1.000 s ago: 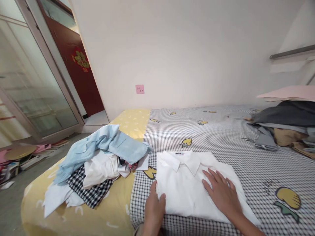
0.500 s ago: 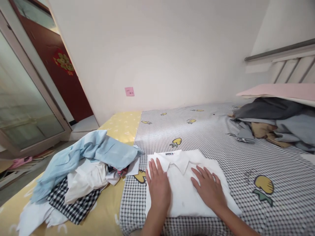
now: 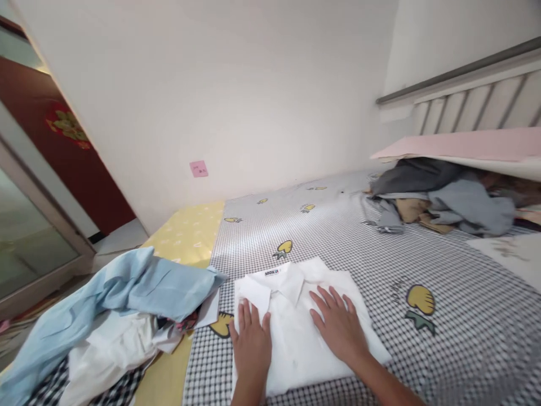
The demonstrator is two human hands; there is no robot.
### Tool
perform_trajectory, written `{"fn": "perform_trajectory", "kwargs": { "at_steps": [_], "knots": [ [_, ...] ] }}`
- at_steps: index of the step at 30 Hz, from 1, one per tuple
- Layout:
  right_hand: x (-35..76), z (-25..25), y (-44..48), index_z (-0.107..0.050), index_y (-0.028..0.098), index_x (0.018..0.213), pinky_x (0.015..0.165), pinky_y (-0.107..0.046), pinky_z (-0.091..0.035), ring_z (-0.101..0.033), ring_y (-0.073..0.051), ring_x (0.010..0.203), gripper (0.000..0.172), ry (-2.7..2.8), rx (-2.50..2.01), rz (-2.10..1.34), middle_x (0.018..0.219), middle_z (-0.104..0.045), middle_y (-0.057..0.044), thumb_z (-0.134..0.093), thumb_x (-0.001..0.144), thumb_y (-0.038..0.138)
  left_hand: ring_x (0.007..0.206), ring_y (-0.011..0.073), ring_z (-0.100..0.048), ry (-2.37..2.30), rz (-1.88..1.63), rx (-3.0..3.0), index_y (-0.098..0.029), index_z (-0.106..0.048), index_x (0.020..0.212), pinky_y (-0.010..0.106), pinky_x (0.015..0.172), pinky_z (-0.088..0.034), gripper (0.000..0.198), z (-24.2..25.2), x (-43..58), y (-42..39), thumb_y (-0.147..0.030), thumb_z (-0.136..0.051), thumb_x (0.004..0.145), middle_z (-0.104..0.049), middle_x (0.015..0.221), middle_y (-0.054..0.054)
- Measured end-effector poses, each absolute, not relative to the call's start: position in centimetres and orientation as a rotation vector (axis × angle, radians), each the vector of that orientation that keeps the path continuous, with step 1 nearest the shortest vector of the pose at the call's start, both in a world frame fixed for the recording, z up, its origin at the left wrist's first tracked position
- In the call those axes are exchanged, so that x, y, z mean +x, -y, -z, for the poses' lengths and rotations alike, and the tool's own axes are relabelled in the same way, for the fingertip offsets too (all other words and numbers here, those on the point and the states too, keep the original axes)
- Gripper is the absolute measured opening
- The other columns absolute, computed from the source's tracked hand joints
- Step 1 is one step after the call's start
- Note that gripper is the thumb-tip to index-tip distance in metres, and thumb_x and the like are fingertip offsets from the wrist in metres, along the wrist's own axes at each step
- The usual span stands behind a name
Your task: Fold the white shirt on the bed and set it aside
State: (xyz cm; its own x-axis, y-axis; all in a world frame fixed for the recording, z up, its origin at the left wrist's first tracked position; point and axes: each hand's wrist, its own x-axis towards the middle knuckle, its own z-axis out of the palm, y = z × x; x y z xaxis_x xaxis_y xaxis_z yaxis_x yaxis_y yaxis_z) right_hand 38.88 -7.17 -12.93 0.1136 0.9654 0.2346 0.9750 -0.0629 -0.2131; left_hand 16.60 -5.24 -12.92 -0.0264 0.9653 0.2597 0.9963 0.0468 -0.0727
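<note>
A white collared shirt [image 3: 291, 349], folded into a flat rectangle, lies on the checked bedsheet with its collar pointing away from me. A dark-lettered label shows inside the collar. My left hand [image 3: 252, 344] rests flat on the shirt's left side just below the collar, fingers stretched out. On the right side of the chest my right hand [image 3: 340, 324] lies with its fingers spread, palm down on the cloth. Neither hand grips anything.
Left of the shirt is a loose heap with a light blue garment [image 3: 147, 287] over a white one [image 3: 116, 344]. Grey and brown clothes [image 3: 422, 203] lie at the far right under a pink board [image 3: 460, 146]. A pink note [image 3: 198, 168] sticks to the wall.
The view has turned to the right, so things sit further left. My left hand has slid down from the collar toward me. My right hand stays on the shirt's right side.
</note>
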Motion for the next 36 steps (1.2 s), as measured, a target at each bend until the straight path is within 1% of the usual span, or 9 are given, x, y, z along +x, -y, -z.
{"fn": "perform_trajectory", "kwargs": {
  "at_steps": [9, 12, 16, 18, 20, 26, 30, 34, 36],
  "knots": [
    [39.0, 11.4, 9.9, -0.059, 0.034, 0.143, 0.126, -0.06, -0.016, -0.036, -0.031, 0.15, 0.048, 1.854, -1.823, -0.183, 0.155, -0.053, 0.0, -0.049, 0.097, 0.028, 0.152, 0.0289, -0.036, 1.948, 0.153, -1.914, -0.014, -0.055, 0.145, 0.056, 0.12, -0.035, 0.057, 13.7, 16.0, 4.5, -0.041, -0.029, 0.103, -0.04, 0.162, 0.014],
    [40.0, 12.3, 11.7, -0.069, 0.033, 0.13, 0.122, -0.056, -0.027, -0.047, -0.029, 0.142, 0.043, 1.774, -1.669, -0.236, 0.143, -0.064, -0.002, -0.048, 0.094, 0.023, 0.151, 0.0284, -0.037, 1.949, 0.155, -1.934, -0.014, -0.055, 0.145, 0.056, 0.119, -0.036, 0.056, 13.9, 15.7, 4.1, -0.039, -0.03, 0.101, -0.04, 0.162, 0.013],
    [43.7, 12.5, 11.8, -0.074, 0.024, 0.111, 0.092, -0.041, -0.053, -0.069, -0.025, 0.099, 0.038, 1.291, -1.583, -0.433, 0.113, -0.074, -0.01, -0.04, 0.096, 0.033, 0.152, 0.0282, -0.036, 2.016, 0.218, -1.976, -0.015, -0.054, 0.146, 0.058, 0.117, -0.037, 0.06, 14.1, 15.3, 3.7, -0.041, -0.024, 0.102, -0.04, 0.163, 0.011],
    [46.1, 11.9, 10.7, -0.071, 0.022, 0.114, 0.071, -0.035, -0.054, -0.066, -0.022, 0.072, 0.042, 1.036, -1.617, -0.532, 0.093, -0.074, -0.008, -0.038, 0.096, 0.04, 0.152, 0.028, -0.035, 2.028, 0.242, -1.987, -0.015, -0.053, 0.147, 0.058, 0.118, -0.037, 0.061, 14.2, 15.2, 3.7, -0.042, -0.023, 0.102, -0.04, 0.163, 0.011],
    [48.1, 10.8, 9.3, -0.069, 0.021, 0.117, 0.06, -0.031, -0.048, -0.06, -0.02, 0.06, 0.044, 0.948, -1.712, -0.567, 0.079, -0.07, -0.003, -0.038, 0.094, 0.041, 0.152, 0.028, -0.036, 2.019, 0.247, -1.979, -0.014, -0.054, 0.146, 0.057, 0.119, -0.036, 0.061, 14.2, 15.2, 3.7, -0.041, -0.023, 0.102, -0.042, 0.162, 0.011],
    [49.6, 7.8, 4.5, -0.063, 0.023, 0.133, 0.069, -0.026, -0.043, -0.064, -0.017, 0.073, 0.045, 1.283, -2.021, -0.579, 0.081, -0.072, -0.001, -0.047, 0.091, 0.028, 0.151, 0.0288, -0.038, 1.932, 0.202, -1.907, -0.014, -0.057, 0.143, 0.056, 0.119, -0.034, 0.057, 14.2, 15.6, 4.1, -0.038, -0.027, 0.101, -0.044, 0.161, 0.013],
    [48.9, 6.3, 2.3, -0.057, 0.029, 0.142, 0.071, -0.028, -0.04, -0.067, -0.023, 0.089, 0.062, 1.45, -2.108, -0.592, 0.099, -0.075, -0.005, -0.068, 0.081, 0.031, 0.15, 0.029, -0.039, 1.892, 0.155, -1.887, -0.012, -0.058, 0.143, 0.055, 0.119, -0.034, 0.058, 13.9, 15.8, 4.5, -0.037, -0.025, 0.102, -0.044, 0.16, 0.014],
    [48.4, 4.8, 1.6, -0.073, 0.031, 0.11, 0.07, -0.027, -0.037, -0.066, -0.021, 0.096, 0.027, 1.563, -2.143, -0.522, 0.104, -0.076, -0.001, -0.06, 0.087, 0.027, 0.148, 0.0285, -0.042, 1.897, 0.17, -1.867, -0.012, -0.061, 0.14, 0.054, 0.118, -0.036, 0.057, 13.5, 16.1, 4.7, -0.037, -0.027, 0.101, -0.046, 0.159, 0.013],
    [48.2, 4.1, 1.5, -0.074, 0.03, 0.103, 0.07, -0.027, -0.036, -0.066, -0.02, 0.098, 0.025, 1.586, -2.156, -0.476, 0.104, -0.076, -0.001, -0.052, 0.093, 0.028, 0.148, 0.0287, -0.042, 1.899, 0.2, -1.863, -0.011, -0.062, 0.139, 0.053, 0.119, -0.034, 0.057, 13.3, 16.3, 4.9, -0.036, -0.027, 0.101, -0.047, 0.158, 0.015]
  ]
}}
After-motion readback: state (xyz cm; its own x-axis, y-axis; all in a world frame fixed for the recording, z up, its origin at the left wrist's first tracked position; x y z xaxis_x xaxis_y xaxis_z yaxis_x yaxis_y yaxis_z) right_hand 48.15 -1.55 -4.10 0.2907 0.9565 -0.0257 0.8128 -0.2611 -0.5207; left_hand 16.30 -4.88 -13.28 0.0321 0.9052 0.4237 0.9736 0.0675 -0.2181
